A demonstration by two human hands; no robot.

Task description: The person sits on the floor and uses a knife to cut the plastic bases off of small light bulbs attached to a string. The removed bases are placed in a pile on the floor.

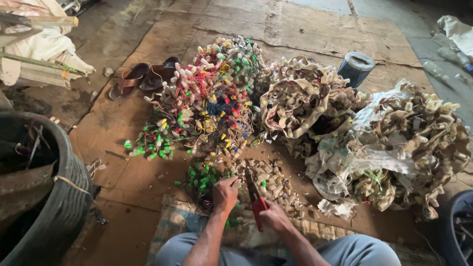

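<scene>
The right hand (274,216) grips red-handled cutters (255,197), blades pointing away. Just left, the left hand (225,193) pinches a green bulb string (199,181). Ahead lie cut caps (268,182); beyond, a large tangle (209,98) is uncut.

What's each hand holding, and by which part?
Right hand holds the cutters by their red handles, blades pointing away. Left hand pinches something small among the green-capped pieces; too small to identify.
</scene>
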